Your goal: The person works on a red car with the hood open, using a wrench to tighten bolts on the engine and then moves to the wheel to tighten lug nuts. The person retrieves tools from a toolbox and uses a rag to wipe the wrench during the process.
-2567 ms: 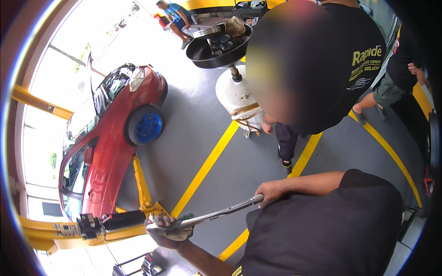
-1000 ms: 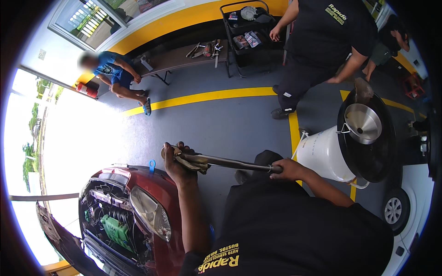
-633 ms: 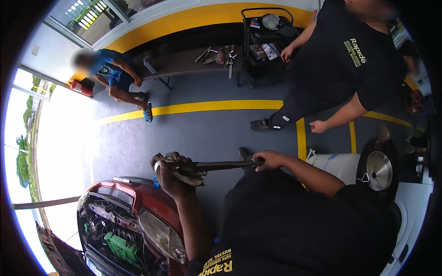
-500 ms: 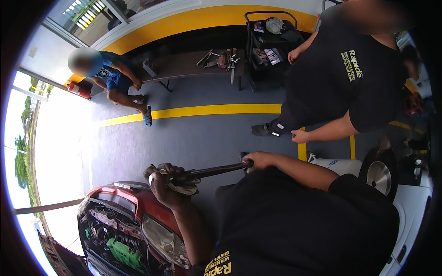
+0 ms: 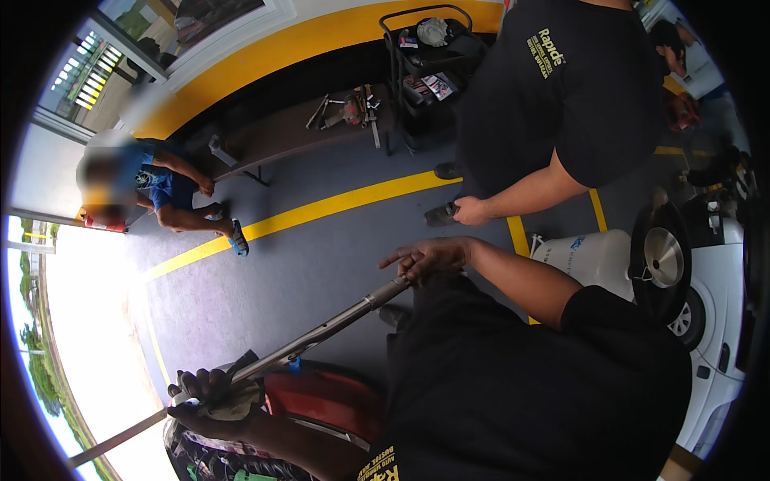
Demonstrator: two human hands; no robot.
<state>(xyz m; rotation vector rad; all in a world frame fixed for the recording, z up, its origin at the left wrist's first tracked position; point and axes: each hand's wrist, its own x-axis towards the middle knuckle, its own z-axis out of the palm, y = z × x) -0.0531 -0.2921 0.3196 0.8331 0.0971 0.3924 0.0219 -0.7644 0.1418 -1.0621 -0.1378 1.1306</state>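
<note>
A long metal bar (image 5: pixel 321 333), shaped much like a torque wrench with a thicker sleeve at its upper end, slants across in front of my body. My right hand (image 5: pixel 437 258) is closed round the sleeve end, its index finger stretched out along the left. At the lower left my darkened left hand (image 5: pixel 200 389) grips the other end through a stained greyish rag (image 5: pixel 237 402). Something small and white shows by the left fingers; the bar's tip there is hidden. Below the bar is a red car's front (image 5: pixel 321 405), its engine bay partly behind my left forearm.
A person in black (image 5: pixel 553 120) stands ahead to the right; another in blue (image 5: pixel 164 180) sits at a bench (image 5: pixel 297 148) with tools. A black cart (image 5: pixel 397 72) stands behind. To my right are a white tank (image 5: pixel 593 260), a wheel (image 5: pixel 664 255) and a white vehicle (image 5: pixel 718 321).
My left hand has moved down and left, so the bar slants more steeply and more of it shows. My right hand has moved slightly up and left. The view has also shifted.
</note>
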